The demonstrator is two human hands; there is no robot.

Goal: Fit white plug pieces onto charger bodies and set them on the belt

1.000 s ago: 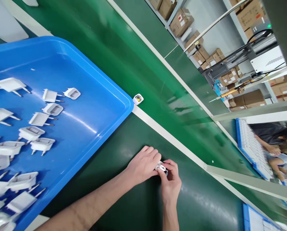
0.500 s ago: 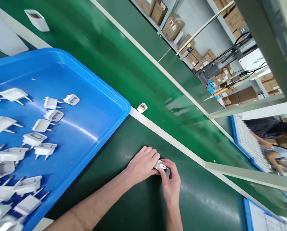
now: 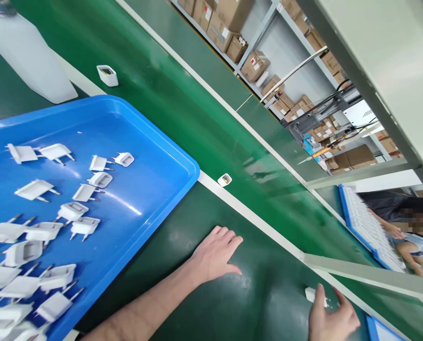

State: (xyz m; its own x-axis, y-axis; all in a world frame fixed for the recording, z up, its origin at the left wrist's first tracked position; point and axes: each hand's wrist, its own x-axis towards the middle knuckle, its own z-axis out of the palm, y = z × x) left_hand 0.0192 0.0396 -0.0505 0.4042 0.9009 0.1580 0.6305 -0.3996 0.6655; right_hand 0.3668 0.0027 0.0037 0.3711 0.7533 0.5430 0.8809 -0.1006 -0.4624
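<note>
My left hand (image 3: 218, 255) is held over the dark green work surface, its fingers stretched out and the thumb apart, with nothing in it. Farther right is my right hand (image 3: 334, 315), partly blurred, thumb and fingers curled around the pin end of a white charger plug (image 3: 310, 294). The plug's body sticks out past the thumb; the exact grip is partly hidden. To the left of both hands, a blue tray (image 3: 154, 137) carries several white two-pin plug housings (image 3: 85, 226), lying in different directions.
Two small open white housings, one nearer (image 3: 224, 180) and one farther (image 3: 108, 76), lie on the green belt (image 3: 183, 104). At the right are another blue-edged tray (image 3: 378, 327) and a rack of white parts (image 3: 371, 227) beside a person. A white container (image 3: 30, 57) stands at upper left.
My hands have come apart. The right has moved right and toward me with the white plug, while the left has let go and spread its fingers. The view has shifted slightly.
</note>
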